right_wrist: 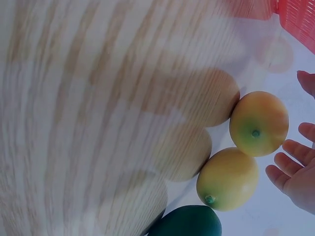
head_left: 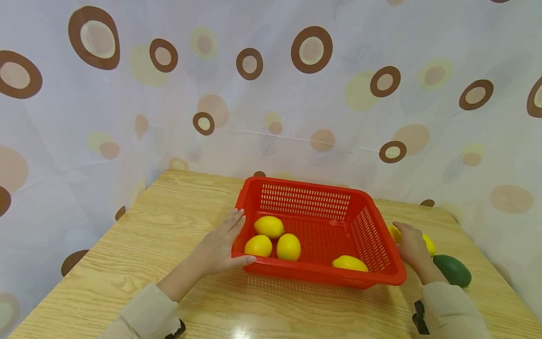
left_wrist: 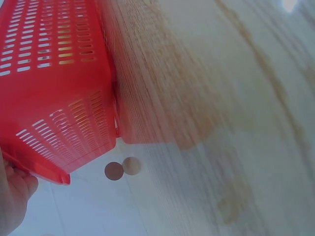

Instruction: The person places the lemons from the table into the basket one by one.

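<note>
Red basket (head_left: 305, 269) lies long-ways between the left hand (head_left: 216, 249), fingers pretty straight at its rim, and the right hand (head_left: 412, 247), fingers spread by a yellow fruit (right_wrist: 259, 124).

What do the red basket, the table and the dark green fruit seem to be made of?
Red basket: most likely moulded plastic with a slight sheen; the colour is even and the walls are regularly slotted.
Table: wood or wood-print laminate, glossy; grain shows, along with glare and reflections.
Dark green fruit: smooth-looking, evenly coloured surface; whether real or artificial, I can't tell.
</note>
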The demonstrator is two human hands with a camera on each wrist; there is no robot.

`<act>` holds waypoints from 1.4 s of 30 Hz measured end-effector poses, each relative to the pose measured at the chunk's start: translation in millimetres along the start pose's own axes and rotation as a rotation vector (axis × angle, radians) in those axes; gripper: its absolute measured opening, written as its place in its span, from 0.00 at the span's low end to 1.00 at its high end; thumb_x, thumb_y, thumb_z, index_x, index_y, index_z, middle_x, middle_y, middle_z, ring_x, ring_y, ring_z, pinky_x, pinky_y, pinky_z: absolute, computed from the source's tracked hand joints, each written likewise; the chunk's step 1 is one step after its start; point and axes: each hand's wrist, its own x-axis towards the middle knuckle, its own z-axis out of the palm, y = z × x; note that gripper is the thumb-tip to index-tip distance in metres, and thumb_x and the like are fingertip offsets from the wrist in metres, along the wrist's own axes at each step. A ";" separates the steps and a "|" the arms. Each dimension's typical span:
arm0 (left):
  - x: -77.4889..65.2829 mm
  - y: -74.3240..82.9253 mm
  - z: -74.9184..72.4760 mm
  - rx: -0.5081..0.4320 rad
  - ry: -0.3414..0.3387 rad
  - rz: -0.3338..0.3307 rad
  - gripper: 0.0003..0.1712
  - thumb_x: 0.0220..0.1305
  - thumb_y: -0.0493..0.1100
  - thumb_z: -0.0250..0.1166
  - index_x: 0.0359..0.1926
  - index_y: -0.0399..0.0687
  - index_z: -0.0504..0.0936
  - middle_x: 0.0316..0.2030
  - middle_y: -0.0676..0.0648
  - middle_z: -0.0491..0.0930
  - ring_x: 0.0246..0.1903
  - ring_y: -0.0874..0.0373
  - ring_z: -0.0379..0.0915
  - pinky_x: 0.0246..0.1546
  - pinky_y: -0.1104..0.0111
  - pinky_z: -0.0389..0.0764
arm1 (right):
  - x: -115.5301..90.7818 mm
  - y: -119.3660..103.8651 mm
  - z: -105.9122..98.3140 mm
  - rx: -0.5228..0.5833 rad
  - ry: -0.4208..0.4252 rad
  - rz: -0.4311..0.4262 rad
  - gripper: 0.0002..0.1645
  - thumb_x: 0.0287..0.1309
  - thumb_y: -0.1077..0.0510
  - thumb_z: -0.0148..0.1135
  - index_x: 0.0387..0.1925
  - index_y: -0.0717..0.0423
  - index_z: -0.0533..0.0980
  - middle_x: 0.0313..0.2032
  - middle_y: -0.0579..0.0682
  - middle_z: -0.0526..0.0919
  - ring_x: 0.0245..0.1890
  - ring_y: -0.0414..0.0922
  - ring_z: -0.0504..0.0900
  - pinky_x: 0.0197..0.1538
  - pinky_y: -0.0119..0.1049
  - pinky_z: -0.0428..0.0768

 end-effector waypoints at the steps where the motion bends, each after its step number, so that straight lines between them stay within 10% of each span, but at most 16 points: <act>1: 0.1 0.1 0.0 -0.001 0.001 0.000 0.51 0.55 0.65 0.58 0.66 0.32 0.59 0.70 0.37 0.54 0.71 0.43 0.46 0.62 0.52 0.67 | 0.0 -0.7 0.2 -0.002 -0.002 0.003 0.32 0.51 0.64 0.59 0.56 0.78 0.63 0.54 0.80 0.64 0.50 0.76 0.64 0.51 0.70 0.67; 42: -0.6 1.7 -1.4 -0.003 -0.007 -0.008 0.51 0.55 0.66 0.58 0.67 0.32 0.58 0.70 0.37 0.53 0.71 0.44 0.45 0.64 0.52 0.65 | -2.3 -3.4 3.4 -0.011 -0.026 -0.004 0.23 0.54 0.68 0.57 0.50 0.79 0.68 0.47 0.78 0.68 0.46 0.71 0.66 0.49 0.66 0.70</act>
